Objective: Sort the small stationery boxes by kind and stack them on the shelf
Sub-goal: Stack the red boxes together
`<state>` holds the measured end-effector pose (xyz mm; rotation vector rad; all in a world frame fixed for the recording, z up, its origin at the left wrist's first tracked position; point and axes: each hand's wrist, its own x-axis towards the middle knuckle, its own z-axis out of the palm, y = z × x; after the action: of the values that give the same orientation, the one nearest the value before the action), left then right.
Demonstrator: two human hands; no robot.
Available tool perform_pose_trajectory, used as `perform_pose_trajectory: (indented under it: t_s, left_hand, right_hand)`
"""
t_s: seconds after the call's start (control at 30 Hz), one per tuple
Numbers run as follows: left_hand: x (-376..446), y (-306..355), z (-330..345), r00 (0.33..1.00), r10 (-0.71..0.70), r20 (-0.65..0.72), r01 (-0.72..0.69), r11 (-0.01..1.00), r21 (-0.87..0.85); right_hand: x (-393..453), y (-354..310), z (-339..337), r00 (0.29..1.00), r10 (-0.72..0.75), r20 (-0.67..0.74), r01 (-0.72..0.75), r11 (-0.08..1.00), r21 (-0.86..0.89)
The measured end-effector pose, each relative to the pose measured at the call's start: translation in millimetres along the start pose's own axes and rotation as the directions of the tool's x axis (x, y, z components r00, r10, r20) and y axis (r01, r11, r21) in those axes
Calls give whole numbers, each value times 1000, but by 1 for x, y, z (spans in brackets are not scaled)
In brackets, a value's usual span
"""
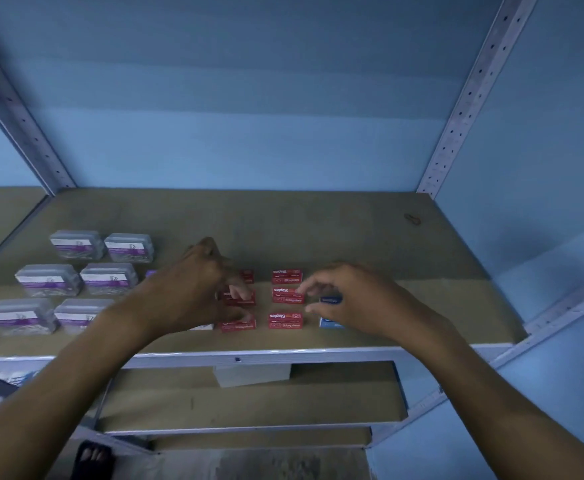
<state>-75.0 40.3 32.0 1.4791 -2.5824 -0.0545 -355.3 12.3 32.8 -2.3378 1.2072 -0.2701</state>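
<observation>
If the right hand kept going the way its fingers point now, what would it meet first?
The right hand points leftward, fingertips at the middle red staples box in the right-hand red column. It would meet that box first; whether the index finger already touches it is unclear. A small blue box sits under its fingers.

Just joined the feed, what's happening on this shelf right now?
A person is sorting small boxes on the shelf. Clear plastic boxes sit grouped at the left, red staples boxes in rows mid-shelf. The left hand rests on the left red column; the right hand hovers over blue boxes, fingers near a red one.
</observation>
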Motion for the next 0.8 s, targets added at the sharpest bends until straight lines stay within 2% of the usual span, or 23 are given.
perform_pose_trajectory:
  t_s: [0.27,0.67,0.73,0.8]
  left_hand:
    - [-8,-1,19,999,-36,-15,36,999,-1]
    - [-3,-3,27,996,-62,-68,56,994,-91]
    - [0,-9,21,992,-97,-83,93,994,-56]
    - [4,-12,14,992,-123,-42,124,991,42]
  right_hand:
    - [24,-2,38,999,-47,28,51,987,-152]
    - [20,-10,30,1000,-11,-14,9,995,-101]
    - [25,-10,23,998,12,-58,-17,997,-81]
    - [34,-10,21,997,24,-78,-31,995,-94]
